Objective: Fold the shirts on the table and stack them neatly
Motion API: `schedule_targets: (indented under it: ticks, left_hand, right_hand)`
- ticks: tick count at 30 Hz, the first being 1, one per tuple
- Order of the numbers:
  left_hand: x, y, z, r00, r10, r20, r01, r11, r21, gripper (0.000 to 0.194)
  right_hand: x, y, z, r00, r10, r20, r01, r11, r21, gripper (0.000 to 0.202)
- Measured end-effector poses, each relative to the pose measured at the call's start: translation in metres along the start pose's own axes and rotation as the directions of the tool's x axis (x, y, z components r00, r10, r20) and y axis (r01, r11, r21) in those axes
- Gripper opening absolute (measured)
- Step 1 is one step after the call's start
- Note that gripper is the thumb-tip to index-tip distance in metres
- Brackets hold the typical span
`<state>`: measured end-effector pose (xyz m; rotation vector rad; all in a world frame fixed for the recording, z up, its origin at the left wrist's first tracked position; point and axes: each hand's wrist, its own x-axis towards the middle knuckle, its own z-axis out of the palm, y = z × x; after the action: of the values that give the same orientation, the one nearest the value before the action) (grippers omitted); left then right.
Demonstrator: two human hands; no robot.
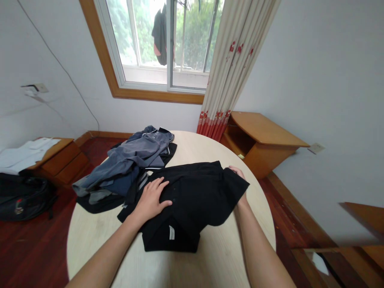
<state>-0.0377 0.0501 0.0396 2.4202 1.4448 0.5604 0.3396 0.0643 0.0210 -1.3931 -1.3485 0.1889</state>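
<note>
A black polo shirt [192, 196] with a collar and a white neck label lies across the round table [222, 260], its collar toward me. My left hand [154, 198] rests flat on the shirt's left part, fingers spread and thumb out near the buttons. On the far right, my right hand [240, 176] is closed around the sleeve side of the shirt, lifting that edge a little off the table. The lifted cloth hides most of its fingers. Beyond my left hand lies a loose pile of grey and dark shirts [135, 148], touching the black shirt.
Past the table's right side stands a wooden cabinet [267, 132], beside a long curtain [231, 72] and the window. On the left are a wooden drawer unit [66, 160] with white papers [30, 150] and a black backpack [24, 198].
</note>
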Motion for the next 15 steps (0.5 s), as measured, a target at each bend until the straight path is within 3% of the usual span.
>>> schedule_targets:
  ticks: [3, 7, 12, 15]
  left_hand:
    - [-0.001, -0.005, 0.009, 0.988, -0.118, 0.104, 0.108, 0.989, 0.097, 0.087]
    - [0.002, -0.001, 0.006, 0.987, -0.134, 0.083, 0.118, 0.977, 0.175, 0.083]
    - [0.004, 0.013, 0.003, 0.981, -0.133, 0.140, 0.121, 0.988, 0.093, 0.067]
    - [0.000, 0.025, 0.010, 0.988, -0.068, 0.138, 0.081, 0.992, -0.095, 0.085]
  right_hand:
    - [-0.004, 0.005, 0.009, 0.978, 0.011, 0.209, 0.008, 0.996, -0.088, 0.057]
    - [-0.011, -0.010, 0.026, 0.887, 0.075, 0.456, 0.037, 0.972, -0.231, 0.088]
    - [-0.026, -0.049, 0.046, 0.772, 0.039, 0.634, -0.012, 0.999, -0.048, 0.063]
    - [-0.043, -0.074, 0.062, 0.700, -0.042, 0.713, -0.098, 0.983, 0.154, 0.052]
